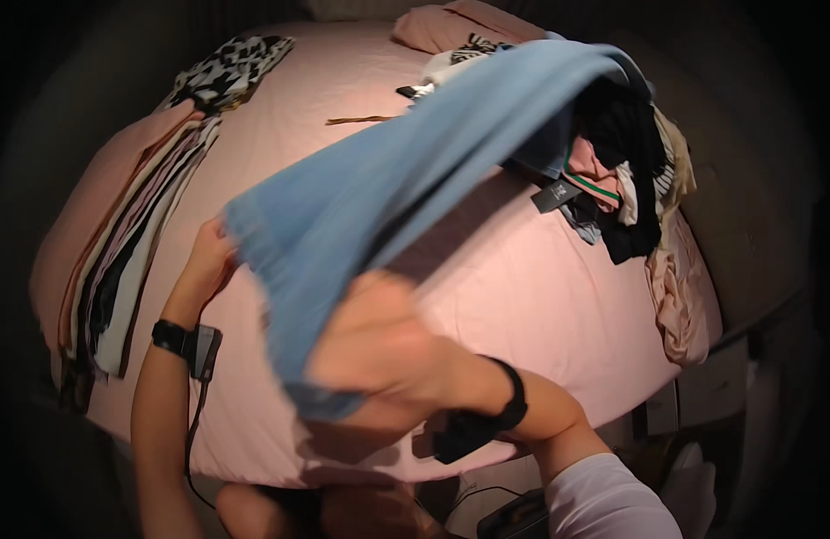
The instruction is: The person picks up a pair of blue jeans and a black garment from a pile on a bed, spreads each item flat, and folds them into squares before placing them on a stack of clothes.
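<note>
A light-blue denim garment stretches through the air from near me toward the pile at the far right. It looks like jeans, though I cannot be sure. My left hand is closed on its left near edge, the fingertips partly behind the cloth. Nearer the middle, my right hand grips the near right end; motion blurs it and its fingers are mostly hidden. The garment's far part arches over the clothes pile and covers some of it.
Beneath is a bed with a pink sheet. A heap of mixed clothes with a dark tag lies at right. Folded garments line the left edge, below a black-and-white patterned cloth. A thin brown strip lies at the back.
</note>
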Motion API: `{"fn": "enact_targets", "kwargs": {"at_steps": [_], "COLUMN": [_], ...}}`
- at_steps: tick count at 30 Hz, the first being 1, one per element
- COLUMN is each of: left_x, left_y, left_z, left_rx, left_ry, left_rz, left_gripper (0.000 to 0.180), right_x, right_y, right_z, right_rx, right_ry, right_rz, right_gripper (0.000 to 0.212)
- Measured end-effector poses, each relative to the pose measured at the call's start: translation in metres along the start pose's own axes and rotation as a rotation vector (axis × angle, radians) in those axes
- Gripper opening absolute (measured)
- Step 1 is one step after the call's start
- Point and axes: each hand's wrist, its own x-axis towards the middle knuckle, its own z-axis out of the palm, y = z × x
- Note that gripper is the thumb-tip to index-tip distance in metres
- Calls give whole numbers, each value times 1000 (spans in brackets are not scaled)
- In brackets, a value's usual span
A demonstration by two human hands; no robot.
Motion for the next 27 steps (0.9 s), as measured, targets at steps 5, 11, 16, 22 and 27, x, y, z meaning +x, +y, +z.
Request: {"fn": "enact_targets", "kwargs": {"at_steps": [5,11,16,22,27], "left_x": [-25,-12,-13,-11,-13], "left_y": [19,18,15,9,19], "left_z": [10,28,14,7,17], "left_rx": [21,49,91,79,89], "left_ry": [7,-45,-32,-14,-51], "left_rz": [74,35,54,69,32], "left_gripper": [12,12,12,9,10], "right_x": [-23,-130,-28,18,4], "right_y": [37,54,8,-16,70], "right_z": [-25,-132,-23,39,-34], "right_rx": [40,-62,-40,307,-180], "right_ry": [322,1482,429,-507,161], "right_rz": [256,392,196,44,535], "right_gripper": [17,27,35,45,44]}}
